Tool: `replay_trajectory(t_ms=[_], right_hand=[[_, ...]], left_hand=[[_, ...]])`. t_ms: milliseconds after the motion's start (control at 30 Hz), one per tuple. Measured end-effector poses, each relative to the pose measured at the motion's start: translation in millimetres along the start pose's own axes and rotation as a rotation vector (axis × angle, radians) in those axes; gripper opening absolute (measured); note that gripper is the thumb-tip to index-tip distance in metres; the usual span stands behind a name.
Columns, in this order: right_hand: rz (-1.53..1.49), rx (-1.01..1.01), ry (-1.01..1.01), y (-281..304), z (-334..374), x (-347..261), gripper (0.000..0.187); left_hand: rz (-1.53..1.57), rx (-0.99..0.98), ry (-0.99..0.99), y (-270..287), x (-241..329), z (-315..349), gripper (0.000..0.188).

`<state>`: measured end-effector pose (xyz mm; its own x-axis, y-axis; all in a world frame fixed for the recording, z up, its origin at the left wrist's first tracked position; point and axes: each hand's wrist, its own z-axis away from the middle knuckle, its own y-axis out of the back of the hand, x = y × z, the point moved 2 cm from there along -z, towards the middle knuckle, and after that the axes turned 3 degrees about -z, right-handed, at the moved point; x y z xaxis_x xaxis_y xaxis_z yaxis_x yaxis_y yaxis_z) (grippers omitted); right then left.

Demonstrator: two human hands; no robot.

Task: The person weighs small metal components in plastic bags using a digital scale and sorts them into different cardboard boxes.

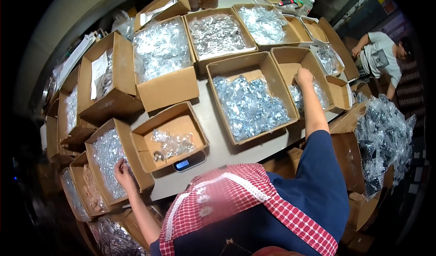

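My left hand (123,174) rests over a cardboard box (143,176) of small clear plastic packets (109,154). Its fingers are loosely bent and apart, and I see nothing held in them. To the right of it, a shallow cardboard box (175,120) sits on a scale (190,162) with a lit blue display, and several clear packets (172,145) of small parts lie inside. My right arm stretches across to another box (290,56), where my right hand (304,76) is closed above some packets (320,95). Whatever it grips is hidden.
A large box (215,72) of bluish packets stands between my hands. More packet-filled boxes (170,88) line the back and left of the table (231,158). A carton of dark bagged parts (383,140) is at right. A person (381,54) is beyond it.
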<state>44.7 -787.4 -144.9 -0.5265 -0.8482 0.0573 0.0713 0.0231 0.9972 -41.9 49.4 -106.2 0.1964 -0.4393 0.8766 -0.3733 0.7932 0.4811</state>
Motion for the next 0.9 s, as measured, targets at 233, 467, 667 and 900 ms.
replay_trajectory(t_ms=[233,467,667,900], right_hand=[[-0.983,0.341,-0.177,13,11,11,0.022],[-2.609,-0.223,-0.071,89,48,-51,0.030],[-1.844,-0.539,0.000,102,77,-129,0.014],[0.021,-0.375,0.518,56,74,-202,0.037]], left_hand=[[0.061,0.034,0.043,-5,-9,-2,0.030],[0.040,0.090,0.072,3,-23,-2,0.037],[0.099,0.106,0.069,-7,-13,-5,0.045],[-0.055,0.068,0.060,-3,-28,-10,0.046]])
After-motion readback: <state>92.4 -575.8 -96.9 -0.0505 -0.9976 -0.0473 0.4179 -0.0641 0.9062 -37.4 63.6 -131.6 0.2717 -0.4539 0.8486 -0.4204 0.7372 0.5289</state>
